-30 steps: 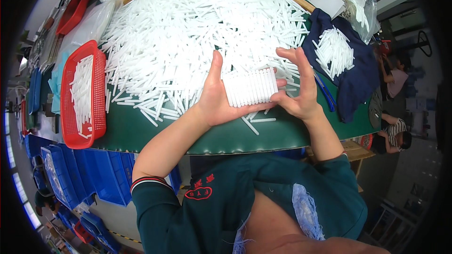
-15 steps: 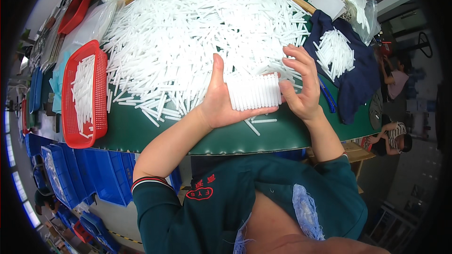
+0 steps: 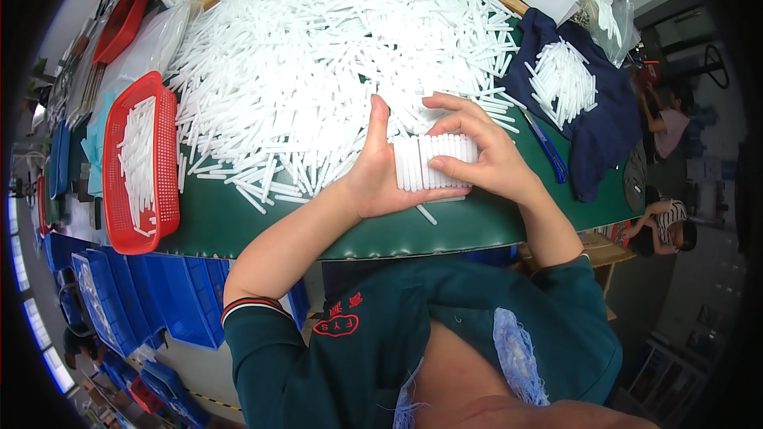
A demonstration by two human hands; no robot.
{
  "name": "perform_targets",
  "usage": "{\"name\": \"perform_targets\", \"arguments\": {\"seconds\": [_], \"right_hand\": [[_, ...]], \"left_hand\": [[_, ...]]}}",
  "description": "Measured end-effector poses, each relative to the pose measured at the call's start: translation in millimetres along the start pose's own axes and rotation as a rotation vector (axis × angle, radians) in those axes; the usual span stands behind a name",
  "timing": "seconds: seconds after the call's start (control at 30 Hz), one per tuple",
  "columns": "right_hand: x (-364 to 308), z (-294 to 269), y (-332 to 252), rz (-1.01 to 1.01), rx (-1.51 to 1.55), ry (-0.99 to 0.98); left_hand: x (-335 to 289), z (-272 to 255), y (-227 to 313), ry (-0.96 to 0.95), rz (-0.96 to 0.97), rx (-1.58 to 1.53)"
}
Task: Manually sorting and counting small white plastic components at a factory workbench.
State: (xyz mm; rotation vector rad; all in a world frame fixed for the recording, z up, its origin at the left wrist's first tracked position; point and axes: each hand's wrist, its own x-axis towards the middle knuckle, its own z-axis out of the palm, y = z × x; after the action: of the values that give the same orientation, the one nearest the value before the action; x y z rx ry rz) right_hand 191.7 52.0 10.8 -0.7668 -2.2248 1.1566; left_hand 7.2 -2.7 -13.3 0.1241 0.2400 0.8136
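Note:
A neat row of slim white plastic sticks (image 3: pixel 408 165) lies side by side across my left hand (image 3: pixel 366 181). That hand's fingers run beneath the row and its thumb points up at the left end. My right hand (image 3: pixel 502 160) grips the right part of the row, its thumb across the front and its fingers curled over the top. A thin gap splits the row near its middle. Just beyond both hands spreads a big pile of loose white sticks (image 3: pixel 302 71). One loose stick (image 3: pixel 427 214) lies on the green table below my left hand.
A red perforated basket (image 3: pixel 169 167) holding sticks stands at the left. Right of the pile, a dark blue cloth (image 3: pixel 596 155) carries a smaller heap of sticks (image 3: pixel 563 83), with a blue-handled tool (image 3: pixel 548 149) beside it. Blue bins (image 3: pixel 183 302) sit below the table's edge (image 3: pixel 358 256).
My right hand has moved left and closed its thumb and fingers over the right part of the row. The row now shows a gap. My left hand has barely moved.

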Motion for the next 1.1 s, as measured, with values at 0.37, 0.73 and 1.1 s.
{"name": "perform_targets", "arguments": {"seconds": [0.37, 0.73, 1.1], "right_hand": [[-2.3, -3.9, -4.6, -0.021, 0.320, 0.078], [-23.6, -143.1, 85.3, 0.288, -0.205, 1.192], [2.3, -56.0, 18.8, -0.269, -0.278, 0.467]], "left_hand": [[4.0, 8.9, -4.3, 0.042, -0.035, -0.032], [3.7, 7.9, 1.4, -0.009, -0.025, -0.114], [-0.8, 6.1, 11.3, -0.071, 0.061, -0.067]]}}
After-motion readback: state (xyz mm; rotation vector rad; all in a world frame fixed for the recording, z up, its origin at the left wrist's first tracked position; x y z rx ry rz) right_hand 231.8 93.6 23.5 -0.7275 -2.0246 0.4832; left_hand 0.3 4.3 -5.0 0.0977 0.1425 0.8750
